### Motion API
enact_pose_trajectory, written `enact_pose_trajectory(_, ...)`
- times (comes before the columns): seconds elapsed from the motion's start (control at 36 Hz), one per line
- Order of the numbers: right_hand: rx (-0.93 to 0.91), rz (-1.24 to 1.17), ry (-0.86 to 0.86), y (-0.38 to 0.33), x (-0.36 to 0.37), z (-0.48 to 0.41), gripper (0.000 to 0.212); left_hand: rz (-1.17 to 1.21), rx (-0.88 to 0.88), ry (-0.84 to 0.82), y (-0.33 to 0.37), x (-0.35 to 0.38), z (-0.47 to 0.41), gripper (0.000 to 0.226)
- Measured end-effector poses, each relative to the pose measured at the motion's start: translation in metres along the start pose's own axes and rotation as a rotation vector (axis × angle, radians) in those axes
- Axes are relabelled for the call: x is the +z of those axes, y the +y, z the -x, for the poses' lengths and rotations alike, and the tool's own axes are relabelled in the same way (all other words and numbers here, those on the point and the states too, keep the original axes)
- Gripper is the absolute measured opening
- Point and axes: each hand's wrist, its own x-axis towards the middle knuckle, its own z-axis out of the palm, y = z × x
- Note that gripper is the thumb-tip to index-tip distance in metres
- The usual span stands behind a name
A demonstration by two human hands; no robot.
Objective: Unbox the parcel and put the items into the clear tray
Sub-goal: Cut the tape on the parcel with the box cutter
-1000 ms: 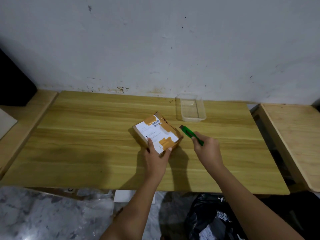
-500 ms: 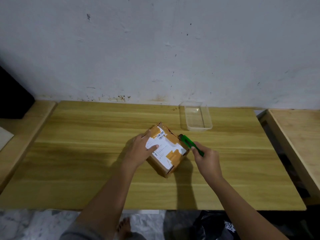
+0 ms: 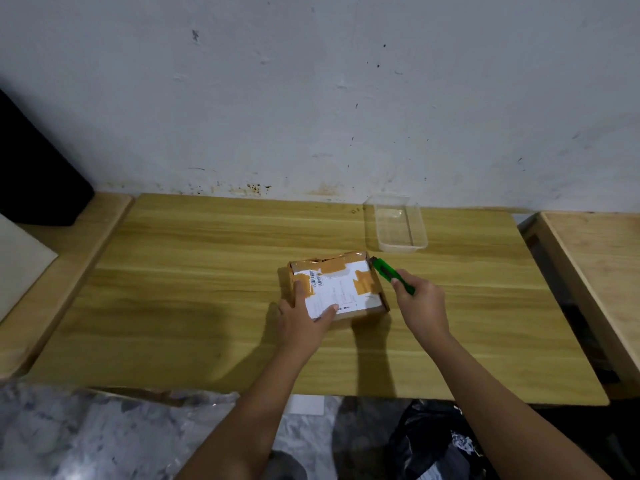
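Observation:
A small cardboard parcel (image 3: 341, 282) with a white label and orange-brown tape lies flat near the middle of the wooden table (image 3: 194, 306). My left hand (image 3: 304, 322) presses on its near left corner, thumb and fingers spread over the label. My right hand (image 3: 420, 306) grips a green box cutter (image 3: 393, 275), whose tip touches the parcel's far right corner. The clear tray (image 3: 398, 226) stands empty behind the parcel, near the wall.
A second wooden surface (image 3: 602, 278) adjoins on the right and a lighter wooden ledge (image 3: 65, 265) on the left, with a black object (image 3: 31, 174) at the far left. A black bag (image 3: 433, 445) and plastic sheeting (image 3: 86, 434) lie on the floor below the front edge.
The parcel has been turned from tilted on edge to lying flat and squarer to me. My left hand shifted to its near left corner. The cutter tip now meets the far right corner.

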Motion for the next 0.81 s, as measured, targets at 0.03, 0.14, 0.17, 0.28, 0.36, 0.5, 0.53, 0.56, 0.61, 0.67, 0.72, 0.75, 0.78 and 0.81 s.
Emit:
enact_pose_trajectory(0.03, -0.001, 0.004, -0.002, 0.000, -0.001, 0.001, 0.032, 0.029, 0.004, -0.017, 0.000, 0.001, 0.002, 0.092)
enact_pose_trajectory(0.14, -0.021, 0.051, -0.004, 0.000, -0.002, 0.004, 0.032, 0.159, 0.002, -0.097, 0.000, 0.002, 0.003, 0.108)
enact_pose_trajectory(0.17, -0.029, 0.066, -0.004, 0.000, -0.002, 0.005, 0.031, 0.187, 0.007, -0.113, -0.002, 0.003, 0.002, 0.112)
enact_pose_trajectory(0.28, -0.038, 0.081, -0.011, -0.003, -0.003, 0.007, 0.028, 0.202, 0.040, -0.120, -0.006, 0.005, -0.001, 0.124)
enact_pose_trajectory(0.36, -0.056, 0.128, -0.024, -0.003, -0.001, 0.006, 0.026, 0.215, 0.042, -0.103, -0.007, 0.008, 0.000, 0.123)
enact_pose_trajectory(0.5, -0.072, 0.273, -0.063, -0.007, 0.003, -0.003, 0.024, 0.211, 0.036, -0.084, -0.006, 0.010, -0.001, 0.122)
enact_pose_trajectory(0.53, -0.073, 0.294, -0.074, -0.008, 0.003, -0.005, 0.024, 0.204, 0.034, -0.079, -0.006, 0.011, -0.002, 0.121)
enact_pose_trajectory(0.56, -0.072, 0.310, -0.085, -0.010, 0.002, -0.007, 0.024, 0.197, 0.032, -0.073, -0.005, 0.011, -0.002, 0.121)
enact_pose_trajectory(0.61, -0.069, 0.340, -0.105, -0.014, 0.001, -0.010, 0.024, 0.197, 0.030, -0.063, -0.005, 0.012, -0.002, 0.120)
enact_pose_trajectory(0.67, -0.067, 0.360, -0.121, -0.015, 0.000, -0.009, 0.024, 0.206, 0.032, -0.052, -0.005, 0.013, -0.002, 0.119)
enact_pose_trajectory(0.72, -0.077, 0.400, -0.143, -0.014, 0.000, -0.006, 0.025, 0.206, 0.037, -0.040, -0.006, 0.013, -0.001, 0.118)
enact_pose_trajectory(0.75, -0.087, 0.427, -0.153, -0.014, 0.000, -0.004, 0.025, 0.204, 0.041, -0.035, -0.005, 0.013, 0.000, 0.118)
enact_pose_trajectory(0.78, -0.096, 0.453, -0.159, -0.013, -0.001, -0.002, 0.024, 0.201, 0.045, -0.030, -0.005, 0.013, 0.001, 0.118)
enact_pose_trajectory(0.81, -0.104, 0.473, -0.160, -0.013, -0.001, 0.000, 0.024, 0.197, 0.046, -0.027, -0.005, 0.013, 0.002, 0.118)
